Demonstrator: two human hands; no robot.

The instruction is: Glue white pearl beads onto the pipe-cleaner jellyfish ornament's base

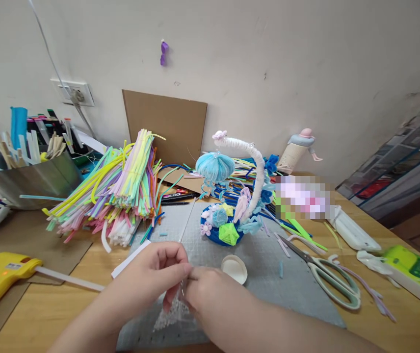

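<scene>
The person's left hand [158,268] and right hand [215,294] meet low over the grey cutting mat [269,294], fingertips turned inward around a small, shiny, clear piece [183,288]. Bringing both hands together like this probably steadies something fine. The fingers are bent and close together, but they hide one another, so it cannot be told whether either grip has closed on that piece or is merely next to it.

Just below lies a heap of tiny clear-white beads [169,316], near enough that the fingers would hardly need to travel. A shallow round white dish [234,270] sits beside the right hand, probably to keep small parts from rolling.

Beyond the hands, on the mat's far part, stands a blue-based ornament [219,240] with a curved white fuzzy arm [257,171]. A light-blue ribbed jellyfish shape [215,166] hangs from the arm's tip, which seems arched to let it dangle free.

Green-handled scissors [337,284] lie to the right and a yellow glue gun [6,274] to the left on the wooden surface [48,314], both seemingly parked clear of the fingers' work.
</scene>
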